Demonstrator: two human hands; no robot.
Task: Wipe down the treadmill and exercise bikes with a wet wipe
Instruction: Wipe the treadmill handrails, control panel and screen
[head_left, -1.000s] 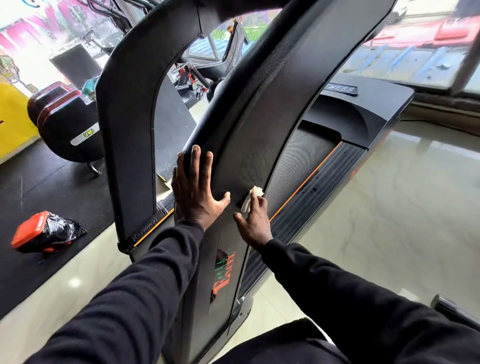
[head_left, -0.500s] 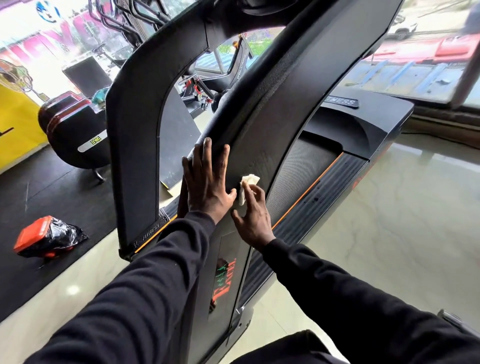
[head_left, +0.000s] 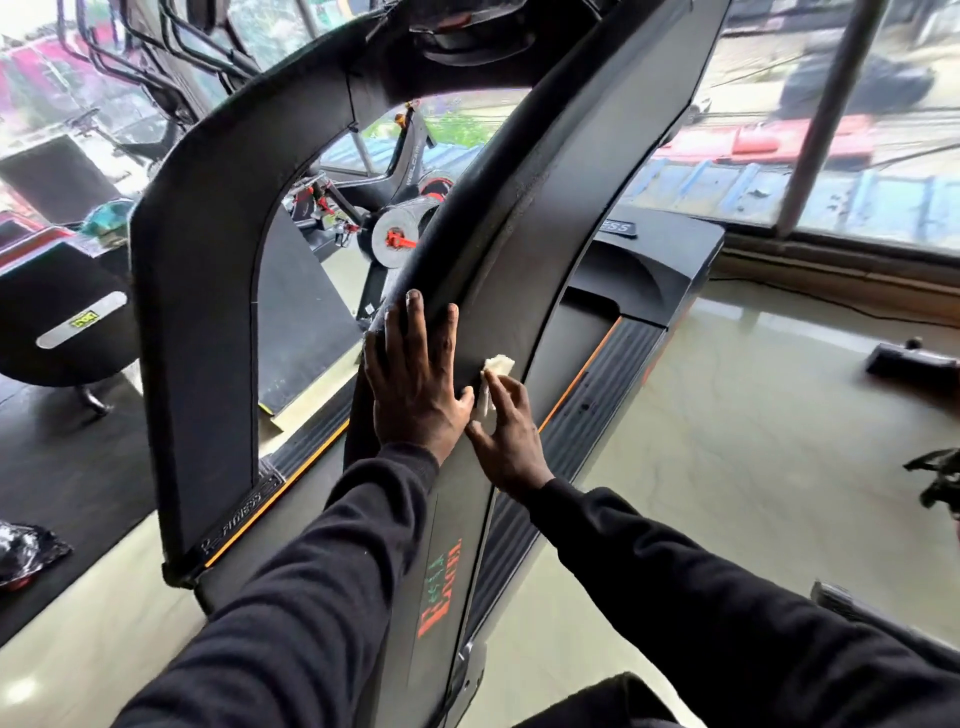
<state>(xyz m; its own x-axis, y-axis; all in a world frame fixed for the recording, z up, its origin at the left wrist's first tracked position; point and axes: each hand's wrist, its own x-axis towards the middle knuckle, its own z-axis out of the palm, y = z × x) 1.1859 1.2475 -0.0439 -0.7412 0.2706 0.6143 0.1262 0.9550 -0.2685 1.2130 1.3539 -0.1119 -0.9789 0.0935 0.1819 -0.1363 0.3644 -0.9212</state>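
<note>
A black treadmill fills the head view, its near upright (head_left: 561, 218) slanting up to the right from the lower middle. My left hand (head_left: 415, 384) lies flat on the rounded left edge of that upright, fingers straight. Just to its right, my right hand (head_left: 506, 431) presses a small white wet wipe (head_left: 496, 371) against the upright's flat face; the wipe sticks out beyond the fingertips. The treadmill's belt and orange-trimmed side rail (head_left: 597, 384) run behind the hands. An exercise bike (head_left: 405, 228) with a grey flywheel stands beyond the treadmill's frame.
The second upright (head_left: 202, 322) arches over on the left. A black and red machine (head_left: 57, 322) stands at far left on dark matting. A shiny black bag (head_left: 26, 551) lies at the left edge. Pale glossy floor (head_left: 753, 467) spreads to the right below large windows.
Both hands have slid up along the upright, and the right hand has carried the wipe with it. My head has lifted, so more of the frame and the windows shows.
</note>
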